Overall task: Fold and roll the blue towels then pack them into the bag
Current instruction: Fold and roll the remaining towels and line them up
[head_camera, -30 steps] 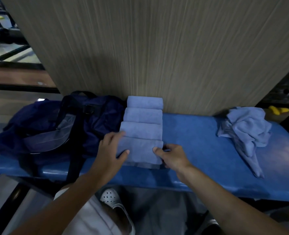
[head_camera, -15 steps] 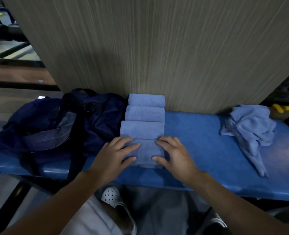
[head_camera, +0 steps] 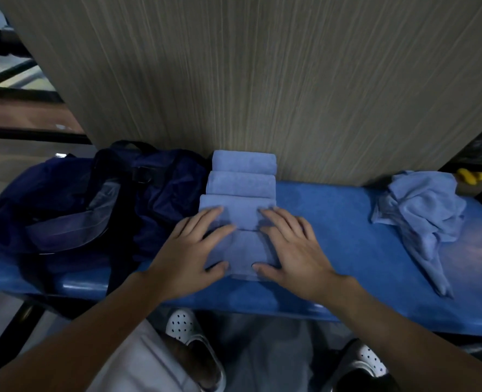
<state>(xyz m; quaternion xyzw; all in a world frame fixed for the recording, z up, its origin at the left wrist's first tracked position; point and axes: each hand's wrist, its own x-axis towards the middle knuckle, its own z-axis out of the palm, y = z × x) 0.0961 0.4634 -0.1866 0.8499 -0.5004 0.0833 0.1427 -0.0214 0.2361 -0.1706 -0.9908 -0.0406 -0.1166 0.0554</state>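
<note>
Straight, spread fingers [head_camera: 210, 215] of the left hand [head_camera: 190, 250] lie flat on the left side of the nearest towel [head_camera: 245, 251]. The right hand [head_camera: 293, 250] presses the right side the same way, and neither hand grips anything. This towel lies near the front edge of the blue bench [head_camera: 333, 250]. It is first in a row with three rolled towels [head_camera: 241, 183] that runs back to the wood panel [head_camera: 262, 80]. The dark bag [head_camera: 64, 199] lies just left of the row. A crumpled towel pile [head_camera: 420, 205] sits well apart on the right.
</note>
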